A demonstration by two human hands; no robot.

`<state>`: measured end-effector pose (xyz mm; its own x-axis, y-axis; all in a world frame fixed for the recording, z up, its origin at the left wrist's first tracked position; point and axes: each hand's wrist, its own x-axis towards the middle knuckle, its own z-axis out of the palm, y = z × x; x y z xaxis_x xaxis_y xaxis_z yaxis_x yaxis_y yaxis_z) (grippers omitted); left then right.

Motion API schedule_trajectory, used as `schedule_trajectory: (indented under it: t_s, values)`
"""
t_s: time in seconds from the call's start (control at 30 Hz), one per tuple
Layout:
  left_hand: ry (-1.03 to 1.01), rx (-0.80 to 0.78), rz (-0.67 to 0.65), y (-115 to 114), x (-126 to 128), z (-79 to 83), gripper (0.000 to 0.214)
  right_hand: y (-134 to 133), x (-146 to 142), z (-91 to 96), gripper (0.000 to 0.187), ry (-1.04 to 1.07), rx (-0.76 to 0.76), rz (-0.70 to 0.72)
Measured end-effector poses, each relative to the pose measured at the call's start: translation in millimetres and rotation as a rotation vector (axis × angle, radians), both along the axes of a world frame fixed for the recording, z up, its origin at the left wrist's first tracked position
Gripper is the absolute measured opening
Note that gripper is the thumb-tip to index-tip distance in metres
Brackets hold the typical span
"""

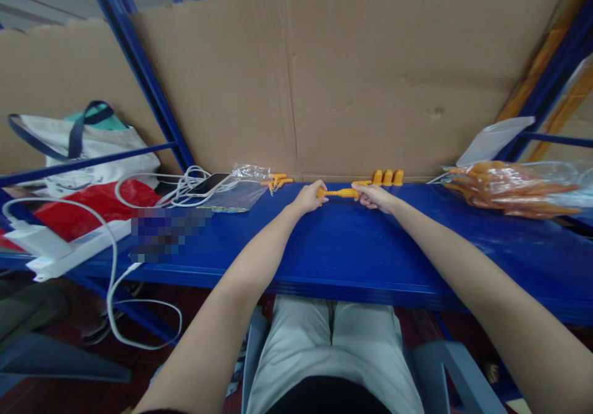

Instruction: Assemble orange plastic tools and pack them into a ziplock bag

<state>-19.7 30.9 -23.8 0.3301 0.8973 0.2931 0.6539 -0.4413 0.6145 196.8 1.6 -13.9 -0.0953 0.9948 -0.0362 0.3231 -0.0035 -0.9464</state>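
A yellow-orange plastic piece with a ridged, screw-like shaft (340,193) is stretched level between my two hands, just above or on the blue shelf top. My left hand (309,198) is closed around its left end. Thumb and fingers of my right hand (376,198) pinch its right end. Behind my right fingers another slim yellow piece (362,183) shows in part. Several yellow pieces (280,181) with a bit of metal chain lie left of my left hand. Right of centre, three yellow cone-shaped caps (388,178) stand in a row against the cardboard.
The blue metal shelf (343,253) has a cardboard wall (352,74) at its back. To the left are a clear plastic bag (238,199), a phone (209,184), white cables, a power strip (88,247) and a tote bag (92,148). Far right sits a bag of orange pieces (509,188).
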Motion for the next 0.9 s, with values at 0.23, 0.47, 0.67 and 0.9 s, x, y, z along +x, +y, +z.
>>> schedule_trajectory:
  t_s: [0.23,0.47,0.67,0.9]
  values:
    - [-0.009,-0.003,0.007,-3.6,0.5,3.7,0.026,-0.7,6.2,-0.7,0.041,0.008,-0.076,0.057]
    - [-0.081,-0.071,0.001,-4.9,1.0,3.4,0.025,6.0,2.1,-11.0,0.035,-0.172,0.211,-0.006]
    - [-0.145,-0.132,-0.056,-3.1,2.5,1.6,0.026,13.4,-5.0,-21.8,0.032,-0.346,0.577,-0.156]
    - [-0.145,-0.139,-0.094,-1.9,5.8,-0.5,0.025,13.5,0.6,-22.4,0.036,-0.461,0.657,-0.176]
